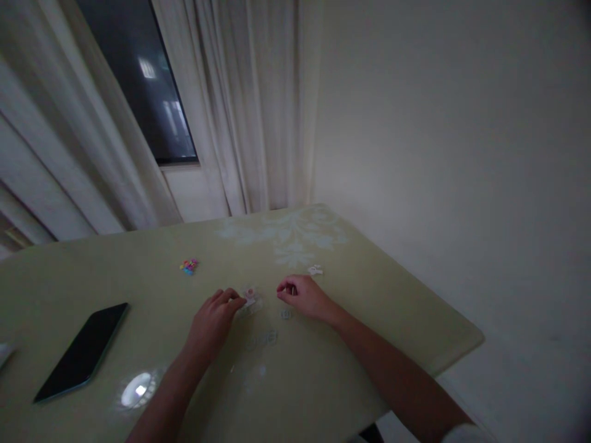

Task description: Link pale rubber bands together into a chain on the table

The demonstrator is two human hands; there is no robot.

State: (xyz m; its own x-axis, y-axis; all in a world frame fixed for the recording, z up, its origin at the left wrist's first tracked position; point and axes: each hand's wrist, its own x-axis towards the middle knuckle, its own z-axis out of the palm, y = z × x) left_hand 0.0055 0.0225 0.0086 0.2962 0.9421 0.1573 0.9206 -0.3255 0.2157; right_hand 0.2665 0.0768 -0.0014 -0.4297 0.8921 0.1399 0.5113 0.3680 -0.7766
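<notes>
My left hand (215,317) is closed, thumb and fingers pinching the near-left edge of a small clear plastic piece (253,303) with a pinkish round spot on it. To the right of that piece, my right hand (305,296) has its thumb and fingertips pressed together; whatever is between them is too small to make out. Just below the right hand lies a little clear frame-like part (285,315). More transparent parts (271,337) rest on the table nearer to me. Beyond the right hand is a small cluster of white pieces (316,269).
A pile of tiny multicoloured pieces (189,266) sits farther back on the left. A dark tablet (83,354) lies at the left of the glossy greenish table (351,363). A wall (443,154) runs along the right, and curtains (258,111) hang behind.
</notes>
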